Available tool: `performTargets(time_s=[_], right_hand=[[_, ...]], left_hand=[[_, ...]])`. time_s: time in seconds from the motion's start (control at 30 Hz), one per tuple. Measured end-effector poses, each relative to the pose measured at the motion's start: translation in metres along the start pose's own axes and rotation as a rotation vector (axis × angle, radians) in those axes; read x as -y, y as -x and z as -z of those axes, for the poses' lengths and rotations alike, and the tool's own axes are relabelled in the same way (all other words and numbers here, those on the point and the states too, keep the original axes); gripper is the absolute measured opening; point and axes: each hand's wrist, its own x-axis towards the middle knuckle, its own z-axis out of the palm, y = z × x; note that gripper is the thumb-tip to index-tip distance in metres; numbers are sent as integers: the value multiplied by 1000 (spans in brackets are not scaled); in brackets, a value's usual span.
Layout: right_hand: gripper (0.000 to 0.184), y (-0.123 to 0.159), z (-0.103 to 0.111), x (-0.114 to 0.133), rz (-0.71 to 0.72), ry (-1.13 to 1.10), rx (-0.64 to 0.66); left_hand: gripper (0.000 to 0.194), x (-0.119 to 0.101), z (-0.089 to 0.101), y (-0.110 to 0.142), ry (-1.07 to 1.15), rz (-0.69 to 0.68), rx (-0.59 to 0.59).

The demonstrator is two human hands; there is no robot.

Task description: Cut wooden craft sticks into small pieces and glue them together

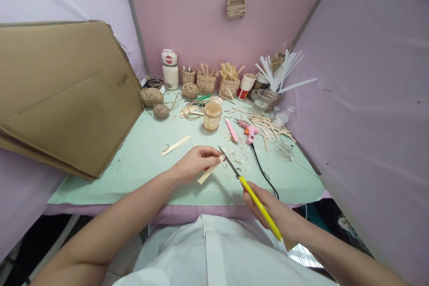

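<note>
At the near side of a pale green surface (134, 165), between light fabric-like side walls and a pink back wall (181, 13), a person works with bare hands. The left hand (201, 161) has its thumb and fingers pinched on a pale wooden strip (208, 175), which slants down toward the near edge. The right hand (264, 201) is closed around the long handles of yellow-handled scissors (253, 192), whose blades point away from the person, their tips beside the strip's upper end.

Another flat strip (176, 145) lies on the surface, farther away and to the left. A round tan cup (212, 118) stands near the middle, with a pink cutter (231, 132) and a pink glue gun (250, 131) to its right; the gun's black cord runs toward the near edge. Small shavings and thin sticks (273, 127) are scattered around there.

Along the back stand a white jar (170, 76) and stick-filled pots (229, 84), with twine balls (152, 97) toward the left. A large cardboard piece (67, 98) leans over the left side. A small wooden rack (236, 6) hangs against the back wall.
</note>
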Motion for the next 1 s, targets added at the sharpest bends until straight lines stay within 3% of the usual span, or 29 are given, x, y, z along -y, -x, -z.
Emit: performTargets(time_s=[0.4, 0.7, 1.0], right_hand=[[25, 4, 7, 3, -39, 17, 48], [25, 1, 12, -10, -31, 12, 78], [22, 1, 22, -15, 23, 152, 83]], left_hand=[[19, -4, 4, 0, -2, 87, 69], [21, -5, 8, -1, -37, 117, 114], [20, -7, 11, -2, -124, 148, 134]])
